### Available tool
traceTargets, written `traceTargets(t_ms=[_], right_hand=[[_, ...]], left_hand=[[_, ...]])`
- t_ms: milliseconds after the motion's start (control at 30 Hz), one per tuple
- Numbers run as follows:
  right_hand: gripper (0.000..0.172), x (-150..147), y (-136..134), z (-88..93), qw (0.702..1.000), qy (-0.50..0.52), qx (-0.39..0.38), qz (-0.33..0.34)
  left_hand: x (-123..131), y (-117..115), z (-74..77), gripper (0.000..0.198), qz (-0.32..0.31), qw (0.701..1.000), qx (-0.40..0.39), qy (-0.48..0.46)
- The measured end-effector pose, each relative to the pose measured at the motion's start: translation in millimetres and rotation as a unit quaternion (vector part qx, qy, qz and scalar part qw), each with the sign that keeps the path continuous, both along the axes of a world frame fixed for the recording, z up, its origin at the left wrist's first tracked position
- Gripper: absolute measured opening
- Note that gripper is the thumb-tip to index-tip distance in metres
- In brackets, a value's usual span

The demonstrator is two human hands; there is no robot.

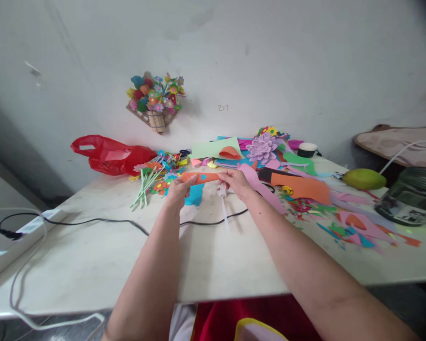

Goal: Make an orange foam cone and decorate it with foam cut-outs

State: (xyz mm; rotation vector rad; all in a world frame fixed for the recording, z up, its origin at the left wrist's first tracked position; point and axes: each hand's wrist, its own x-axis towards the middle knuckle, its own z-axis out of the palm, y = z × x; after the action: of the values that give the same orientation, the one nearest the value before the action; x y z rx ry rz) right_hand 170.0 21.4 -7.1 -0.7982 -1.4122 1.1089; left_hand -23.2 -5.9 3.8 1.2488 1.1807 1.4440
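Between my two hands an orange strip of craft foam or paper [206, 177] is stretched level above the table. My left hand [181, 187] pinches its left end, and my right hand [236, 183] pinches the right end. Under the strip lies a blue piece [194, 194], partly covered by it. A glue gun [221, 190] with a clear glue stick [225, 215] rests just below my right hand, most of its body hidden. Left of my left hand are orange and blue cut-out flowers [159, 187] and pale green stems [144, 190].
A red plastic bag [113, 155] lies at the back left. Coloured sheets and a lilac flower [262, 148] fill the back. Scraps [358, 227], a green-yellow fruit [364, 179] and a glass jar [410, 196] sit right. A black cable [124, 220] crosses from the power strip [28, 237].
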Motion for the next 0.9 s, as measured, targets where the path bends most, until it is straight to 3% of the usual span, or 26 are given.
traceTargets(t_ms=[200, 567, 900], right_hand=[[0.028, 2, 3, -2.3, 1.0, -0.002, 0.002, 0.005], [0.029, -3, -7, 1.4, 0.998, 0.01, -0.051, 0.023], [0.032, -1, -5, -0.3, 0.997, 0.041, -0.066, 0.004]], left_hand=[[-1, 2, -1.1, 0.049, 0.011, 0.999, -0.026, -0.024], [0, 0, 0.3, 0.035, 0.015, 1.0, 0.002, -0.01], [-5, 2, 0.0, 0.045, 0.012, 1.0, -0.004, -0.028]])
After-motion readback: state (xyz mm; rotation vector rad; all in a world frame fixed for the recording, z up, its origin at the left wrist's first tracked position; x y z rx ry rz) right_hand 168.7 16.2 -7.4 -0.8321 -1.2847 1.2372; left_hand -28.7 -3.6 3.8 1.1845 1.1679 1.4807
